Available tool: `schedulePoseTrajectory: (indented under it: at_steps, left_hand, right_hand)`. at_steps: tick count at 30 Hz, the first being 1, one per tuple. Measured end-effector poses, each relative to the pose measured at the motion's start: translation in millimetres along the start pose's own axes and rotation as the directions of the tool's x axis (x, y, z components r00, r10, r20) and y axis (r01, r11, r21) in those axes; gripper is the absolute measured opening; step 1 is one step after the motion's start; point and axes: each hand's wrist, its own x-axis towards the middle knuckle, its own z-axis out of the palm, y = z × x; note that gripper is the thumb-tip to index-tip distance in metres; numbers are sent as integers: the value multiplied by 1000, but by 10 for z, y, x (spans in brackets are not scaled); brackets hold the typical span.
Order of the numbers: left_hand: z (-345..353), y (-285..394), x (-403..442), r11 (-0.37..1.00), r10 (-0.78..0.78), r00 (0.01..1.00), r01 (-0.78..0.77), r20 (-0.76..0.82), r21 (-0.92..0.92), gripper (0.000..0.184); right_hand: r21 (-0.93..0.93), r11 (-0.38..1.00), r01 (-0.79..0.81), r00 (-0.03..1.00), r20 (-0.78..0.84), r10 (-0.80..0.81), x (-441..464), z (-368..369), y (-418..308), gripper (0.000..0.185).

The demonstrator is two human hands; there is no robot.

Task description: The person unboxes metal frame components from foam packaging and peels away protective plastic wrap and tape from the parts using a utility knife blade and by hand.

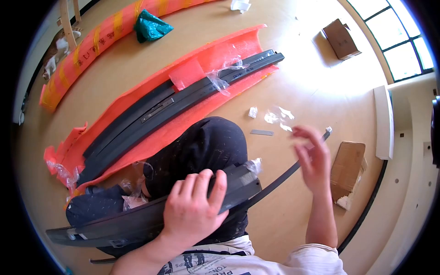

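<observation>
My left hand (192, 206) is wrapped over a long dark grey panel or profile (133, 222) that lies across my lap. Clear tape or film (254, 165) clings to the panel's right end. Out from under that end runs a thin dark strip (279, 179), slanting up to the right. My right hand (314, 158) is raised beside the strip, its fingers loosely bent and apart, with nothing visible in them. The strip passes behind this hand, and its far tip carries a bit of clear wrap.
More dark profiles (183, 101) rest on pink foam wrap (142, 103). A taped pink roll (107, 34), a green bag (151, 26), a cardboard box (341, 39) and flattened cardboard (348, 169) lie around. A small metal plate (261, 132) sits near plastic scraps (278, 117). A cat (56, 55) is at left.
</observation>
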Motion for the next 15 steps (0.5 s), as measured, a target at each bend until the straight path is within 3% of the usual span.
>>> schedulePoseTrajectory:
  at_steps: [2,3,5,10,13,15]
  left_hand:
    - [124,28,-30,999,27,1000,-27,6,21,76]
    - [165,43,-35,999,36,999,-36,12,24,75]
    - [206,46,-48,997,58,998,-60,35,49,75]
    - [-105,-188,-402,999,-4,993,-1,121,46,94]
    - [-310,-613,-963,985,-80,996,71,49,159,95]
    - [-419,-901,-1262,961,-244,970,240,11,140,79]
  right_hand:
    - [355,885,-302,910,384,156,-122,267,-119,42]
    - [396,801,-449,847,474,240,-181,392,-217,39]
    - [196,864,-464,778,556,292,-216,539,-170,34]
    - [292,844,-451,840,458,291,-220,628,-192,32]
    - [380,806,-454,865,407,295,-168,670,-144,32]
    - [439,771,-462,872,385,303,-171,717,-103,33]
